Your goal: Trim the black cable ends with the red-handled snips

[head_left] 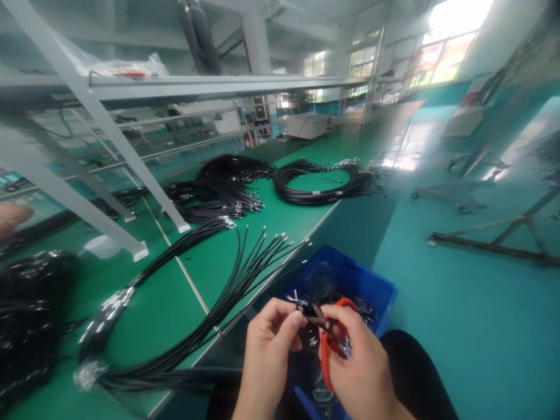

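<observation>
My left hand [268,344] pinches the end of a thin black cable between thumb and forefinger, and pale wire ends [294,296] stick out above the fingertips. In my right hand [361,359] is a pair of red-handled scissors [325,357], its blades parted and pointing left at the held cable end. Both hands are over a blue bin [385,284] containing dark scraps and clear plastic. Left of my hands, a curved bundle of black cables [205,321] lies on the green table [153,318], its loose pale-tipped ends fanned towards the table edge.
More black cables [214,201] are heaped farther back, beside a coiled bundle [306,195]. Metal shelf posts [116,134] rise from the table. Dark plastic-wrapped bundles [35,315] sit at left, near another person's blurred hand [13,217]. A wheeled stand [490,242] is on the floor at right.
</observation>
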`<action>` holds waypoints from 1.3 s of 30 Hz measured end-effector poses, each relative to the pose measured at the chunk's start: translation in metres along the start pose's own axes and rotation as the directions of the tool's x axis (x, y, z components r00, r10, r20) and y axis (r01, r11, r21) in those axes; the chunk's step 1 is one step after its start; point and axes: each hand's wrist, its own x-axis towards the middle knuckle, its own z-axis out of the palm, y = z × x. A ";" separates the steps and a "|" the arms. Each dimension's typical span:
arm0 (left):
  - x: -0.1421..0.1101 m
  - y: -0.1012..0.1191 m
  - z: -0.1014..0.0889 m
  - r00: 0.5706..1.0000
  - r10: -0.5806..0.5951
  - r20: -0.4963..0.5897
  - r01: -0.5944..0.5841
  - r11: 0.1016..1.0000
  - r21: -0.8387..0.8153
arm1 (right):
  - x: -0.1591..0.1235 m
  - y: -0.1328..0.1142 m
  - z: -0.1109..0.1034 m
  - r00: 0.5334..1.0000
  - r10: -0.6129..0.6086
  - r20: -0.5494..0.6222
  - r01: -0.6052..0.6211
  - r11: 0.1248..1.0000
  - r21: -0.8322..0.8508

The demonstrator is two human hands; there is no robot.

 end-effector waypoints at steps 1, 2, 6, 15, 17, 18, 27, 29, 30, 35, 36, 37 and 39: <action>0.001 0.001 -0.001 1.000 0.009 -0.006 -0.009 1.000 -0.010 | -0.003 -0.003 -0.001 0.995 0.093 0.024 -0.094 0.994 0.059; 0.002 0.002 -0.003 1.000 0.018 -0.007 -0.018 1.000 -0.022 | -0.005 -0.007 -0.002 0.978 0.194 0.077 -0.203 0.970 0.135; 0.004 0.005 -0.003 0.997 0.058 -0.049 -0.060 0.998 -0.035 | -0.006 -0.020 -0.010 0.777 0.452 0.439 -0.606 0.726 0.325; 0.001 -0.002 0.001 0.998 0.047 -0.035 -0.047 0.999 0.011 | 0.012 -0.022 -0.011 0.504 0.522 0.688 -0.820 0.540 0.191; 0.001 -0.005 0.000 0.998 0.053 -0.037 -0.052 0.998 0.040 | 0.014 -0.022 -0.010 0.510 0.530 0.677 -0.820 0.537 0.198; 0.001 -0.006 0.000 0.998 0.059 -0.037 -0.057 0.996 0.062 | 0.014 -0.022 -0.010 0.515 0.536 0.669 -0.819 0.538 0.199; 0.004 -0.006 0.004 0.997 0.062 -0.038 -0.055 0.987 0.154 | 0.014 -0.016 -0.012 0.509 0.567 0.648 -0.807 0.575 0.131; 0.005 -0.006 0.004 0.997 0.064 -0.030 -0.059 0.985 0.164 | 0.013 -0.014 -0.013 0.501 0.547 0.670 -0.812 0.566 0.144; 0.006 -0.007 0.004 0.997 0.069 -0.028 -0.063 0.984 0.169 | 0.013 -0.012 -0.015 0.497 0.536 0.682 -0.815 0.558 0.155; 0.008 -0.009 0.004 0.992 0.098 -0.074 -0.082 0.978 0.193 | 0.011 -0.001 -0.023 0.491 0.470 0.733 -0.836 0.492 0.244; 0.008 -0.009 0.004 0.991 0.107 -0.082 -0.089 0.977 0.196 | 0.011 0.001 -0.024 0.478 0.451 0.754 -0.839 0.488 0.240; 0.008 -0.009 0.005 0.990 0.115 -0.085 -0.096 0.975 0.198 | 0.011 0.002 -0.024 0.460 0.436 0.773 -0.843 0.488 0.227; 0.007 -0.008 0.006 0.988 0.129 -0.086 -0.109 0.973 0.206 | 0.011 0.002 -0.024 0.425 0.426 0.799 -0.851 0.488 0.194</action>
